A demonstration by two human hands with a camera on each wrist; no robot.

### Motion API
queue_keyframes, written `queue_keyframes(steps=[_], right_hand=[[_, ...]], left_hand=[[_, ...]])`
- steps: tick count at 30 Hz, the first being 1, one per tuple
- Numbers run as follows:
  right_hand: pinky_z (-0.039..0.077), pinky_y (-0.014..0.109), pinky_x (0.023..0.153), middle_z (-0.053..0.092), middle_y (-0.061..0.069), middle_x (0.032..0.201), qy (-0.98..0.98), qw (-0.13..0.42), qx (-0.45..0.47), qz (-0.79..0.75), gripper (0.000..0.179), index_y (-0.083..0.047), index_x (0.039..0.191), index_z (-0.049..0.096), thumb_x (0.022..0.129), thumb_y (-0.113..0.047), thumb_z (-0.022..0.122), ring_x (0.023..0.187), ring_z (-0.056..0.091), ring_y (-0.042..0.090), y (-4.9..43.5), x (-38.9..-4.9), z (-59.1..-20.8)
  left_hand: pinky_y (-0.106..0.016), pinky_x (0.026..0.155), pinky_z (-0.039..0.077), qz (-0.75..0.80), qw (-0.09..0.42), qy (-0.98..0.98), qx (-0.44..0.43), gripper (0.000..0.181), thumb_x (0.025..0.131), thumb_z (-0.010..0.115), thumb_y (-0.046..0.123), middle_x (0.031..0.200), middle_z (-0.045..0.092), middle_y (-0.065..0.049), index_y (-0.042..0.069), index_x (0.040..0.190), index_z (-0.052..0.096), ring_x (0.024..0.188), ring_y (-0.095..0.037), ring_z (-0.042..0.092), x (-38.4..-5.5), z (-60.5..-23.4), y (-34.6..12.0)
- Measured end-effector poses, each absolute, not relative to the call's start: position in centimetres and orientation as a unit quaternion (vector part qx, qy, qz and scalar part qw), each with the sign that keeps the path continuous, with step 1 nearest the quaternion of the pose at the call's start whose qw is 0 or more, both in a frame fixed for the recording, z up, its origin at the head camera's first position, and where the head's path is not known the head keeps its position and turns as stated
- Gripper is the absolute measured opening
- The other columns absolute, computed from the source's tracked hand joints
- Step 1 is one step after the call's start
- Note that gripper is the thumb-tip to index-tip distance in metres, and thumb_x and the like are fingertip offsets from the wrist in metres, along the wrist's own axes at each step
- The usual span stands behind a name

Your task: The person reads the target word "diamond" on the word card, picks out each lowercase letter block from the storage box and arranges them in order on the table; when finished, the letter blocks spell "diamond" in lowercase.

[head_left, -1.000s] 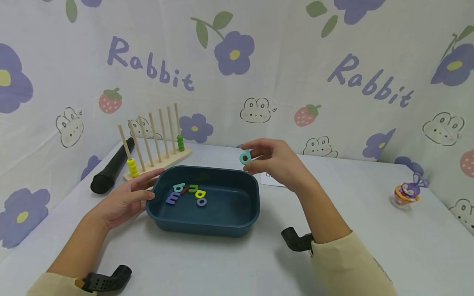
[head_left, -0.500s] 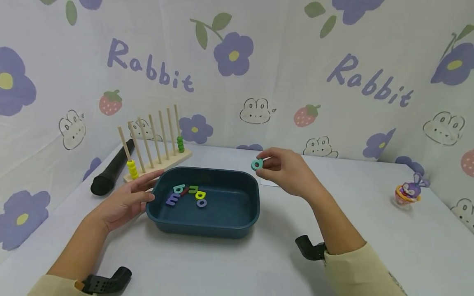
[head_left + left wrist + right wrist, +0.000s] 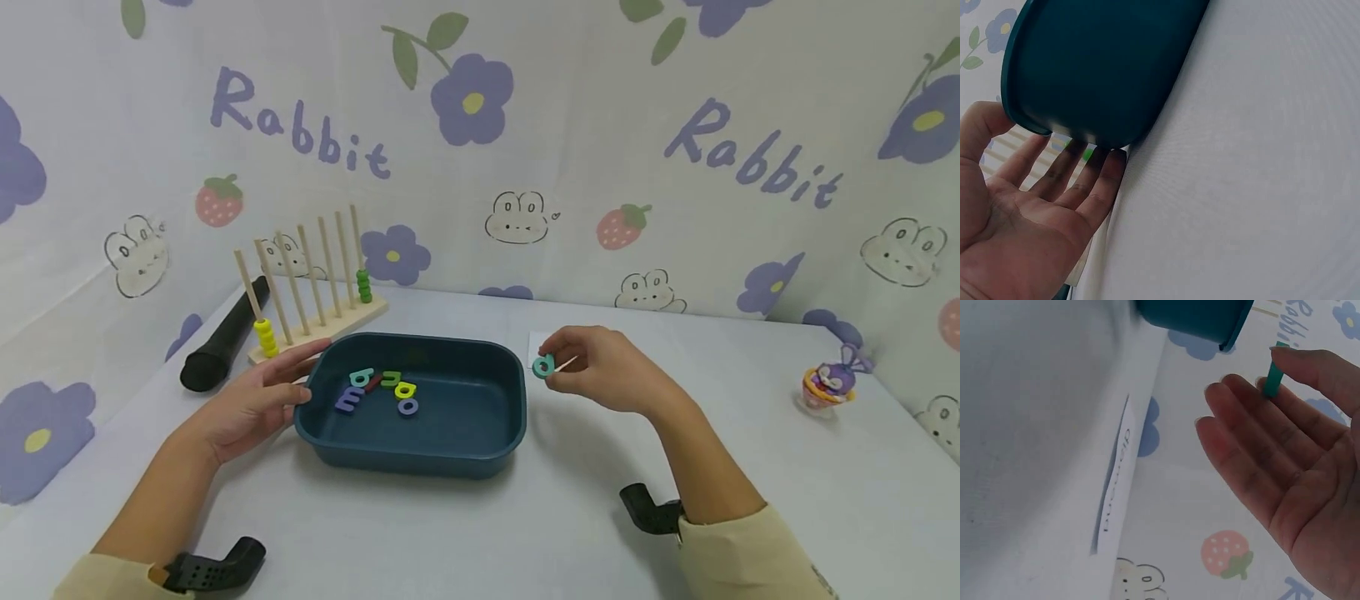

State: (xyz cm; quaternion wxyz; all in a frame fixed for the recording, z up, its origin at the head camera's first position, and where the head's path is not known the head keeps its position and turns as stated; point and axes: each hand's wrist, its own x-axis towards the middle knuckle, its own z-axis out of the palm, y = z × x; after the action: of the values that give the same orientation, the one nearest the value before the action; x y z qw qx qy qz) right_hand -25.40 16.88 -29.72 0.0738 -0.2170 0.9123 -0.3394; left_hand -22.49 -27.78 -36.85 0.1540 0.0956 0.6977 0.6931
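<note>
Teal letter d [image 3: 543, 367]: just off the two o'clock corner of the blue basin [image 3: 457, 421], held edgewise, seemingly to leave its face bare.
My right grip [image 3: 609, 372]: thumb and forefinger clamped on it.
Basin: walls corral six letters [image 3: 373, 383] around ten o'clock.
My left grip [image 3: 249, 408]: fingers apart against the nine o'clock end, likely steadying.

Right hand [image 3: 606, 368] and teal letter [image 3: 539, 367] shifted rightward, lower in head view; letter now beside tray [image 3: 408, 461].

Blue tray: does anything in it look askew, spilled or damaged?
The letters look askew: they lie at mixed angles toward the left side of the blue tray, not in a neat row. Nothing looks spilled or damaged.
</note>
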Motion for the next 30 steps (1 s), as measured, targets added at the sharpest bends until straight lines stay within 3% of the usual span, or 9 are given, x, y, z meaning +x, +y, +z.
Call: queue_keyframes(steps=[13,19,26,30], right_hand=[[0.057,0.039,0.087,0.07,0.009,0.123,0.925,0.111,-0.191,-0.31,0.03,-0.013,0.12,0.071,0.091,-0.02,0.075,0.101,0.072,0.019,17.6,-25.5,-30.6],[0.057,0.038,0.086,0.07,0.007,0.119,0.921,0.118,-0.21,-0.307,0.026,-0.013,0.115,0.072,0.089,-0.018,0.076,0.099,0.072,0.019,17.6,-25.7,-31.5],[0.056,0.036,0.082,0.071,0.004,0.112,0.914,0.142,-0.221,-0.308,0.026,-0.013,0.112,0.072,0.087,-0.018,0.078,0.096,0.069,0.022,17.7,-26.2,-32.4],[0.055,0.032,0.075,0.07,0.004,0.108,0.911,0.154,-0.221,-0.313,0.025,-0.012,0.11,0.073,0.086,-0.015,0.078,0.091,0.065,0.023,17.8,-26.5,-33.1]], left_hand=[[-0.024,0.103,0.052,0.694,0.153,0.698,0.091,0.069,0.102,0.056,0.009,0.172,0.013,-0.014,0.025,0.164,0.031,0.147,-0.028,0.033,-22.5,-36.7,-27.7],[-0.024,0.102,0.052,0.69,0.152,0.702,0.091,0.069,0.102,0.056,0.009,0.171,0.016,-0.015,0.024,0.164,0.03,0.138,-0.019,0.045,-22.4,-36.8,-27.6],[-0.023,0.101,0.052,0.689,0.149,0.704,0.089,0.069,0.102,0.058,0.011,0.172,0.014,-0.014,0.026,0.164,0.031,0.143,-0.025,0.036,-22.2,-36.8,-27.6],[-0.023,0.101,0.052,0.686,0.149,0.706,0.093,0.069,0.102,0.058,0.012,0.172,0.014,-0.014,0.026,0.164,0.031,0.141,-0.022,0.039,-22.2,-36.9,-27.7]])
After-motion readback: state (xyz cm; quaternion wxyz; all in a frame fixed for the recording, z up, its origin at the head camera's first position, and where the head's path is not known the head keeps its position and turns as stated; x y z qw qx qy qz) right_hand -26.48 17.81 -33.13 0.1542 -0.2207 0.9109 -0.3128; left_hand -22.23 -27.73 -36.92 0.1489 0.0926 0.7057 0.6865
